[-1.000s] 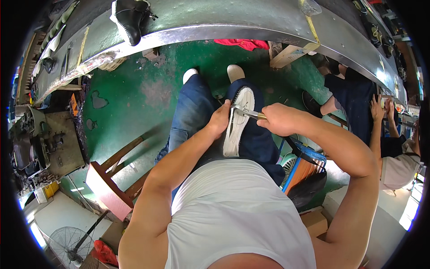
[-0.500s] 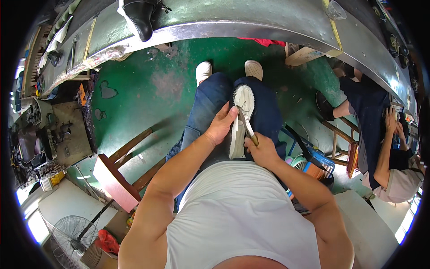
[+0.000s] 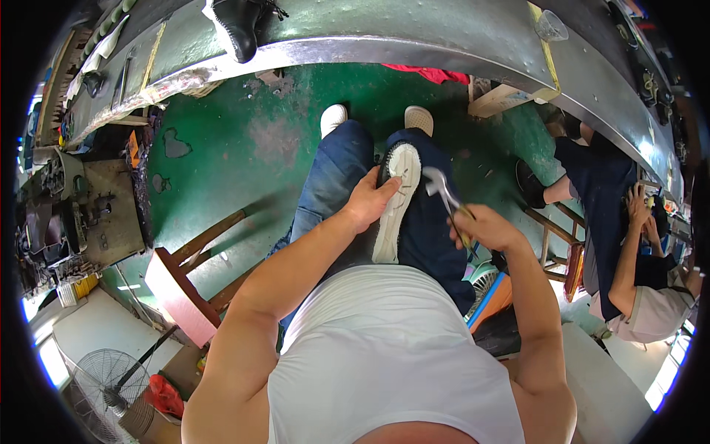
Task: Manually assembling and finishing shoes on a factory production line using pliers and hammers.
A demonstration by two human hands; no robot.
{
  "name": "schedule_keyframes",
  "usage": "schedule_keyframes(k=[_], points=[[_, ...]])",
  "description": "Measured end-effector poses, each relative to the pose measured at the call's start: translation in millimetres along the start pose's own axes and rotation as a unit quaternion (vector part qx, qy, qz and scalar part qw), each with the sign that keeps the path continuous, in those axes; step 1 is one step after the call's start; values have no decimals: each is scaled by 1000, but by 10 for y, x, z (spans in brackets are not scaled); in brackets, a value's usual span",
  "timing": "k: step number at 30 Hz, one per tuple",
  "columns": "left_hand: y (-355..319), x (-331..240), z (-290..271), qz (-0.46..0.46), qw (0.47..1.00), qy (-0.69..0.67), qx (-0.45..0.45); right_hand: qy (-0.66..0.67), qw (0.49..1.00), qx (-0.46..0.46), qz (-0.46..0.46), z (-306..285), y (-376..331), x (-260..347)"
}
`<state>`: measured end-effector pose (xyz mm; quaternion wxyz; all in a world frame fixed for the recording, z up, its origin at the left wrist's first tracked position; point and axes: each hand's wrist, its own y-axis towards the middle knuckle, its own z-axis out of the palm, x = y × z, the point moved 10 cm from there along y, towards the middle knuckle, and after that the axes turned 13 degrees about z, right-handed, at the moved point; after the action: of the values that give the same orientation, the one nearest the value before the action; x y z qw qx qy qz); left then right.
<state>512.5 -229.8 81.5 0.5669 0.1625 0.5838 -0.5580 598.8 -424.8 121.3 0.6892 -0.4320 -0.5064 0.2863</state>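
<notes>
Fingers of the left hand (image 3: 367, 200) grip the shoe (image 3: 400, 194) by its left edge, thumb on the sole, likely to stop it shifting. Shoe's sole-up over the blue trousers (image 3: 433, 226), probably using the lap as support. Right of shoe, apart: right hand (image 3: 487, 225), fingers closed round a metal-headed tool (image 3: 444, 191). Well left of shoe: pink-topped stool (image 3: 180, 302). Past its far end: metal bench (image 3: 355, 28).

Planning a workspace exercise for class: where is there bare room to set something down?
Bare: the metal bench between black shoe and clear cup; green floor between bench and the wooden stool, left of the jeans. Crowded: around the upturned shoe, left hand, right hand and metal tool.
</notes>
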Motion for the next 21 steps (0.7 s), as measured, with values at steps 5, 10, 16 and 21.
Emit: schedule_keyframes(k=[5, 10, 16, 21], points=[[29, 3, 120, -13, 994, 105, 40, -229, 935, -227, -150, 159, -85, 894], [63, 9, 120, -53, 992, 61, 94, -152, 971, -182, -32, -42, -196, 455], [62, 110, 121, -150, 980, 45, 123, -375, 859, -197, -286, 605, -556, 443], [23, 115, 147, -128, 982, 10, 136, -489, 819, -244, -176, 699, -394, 418]])
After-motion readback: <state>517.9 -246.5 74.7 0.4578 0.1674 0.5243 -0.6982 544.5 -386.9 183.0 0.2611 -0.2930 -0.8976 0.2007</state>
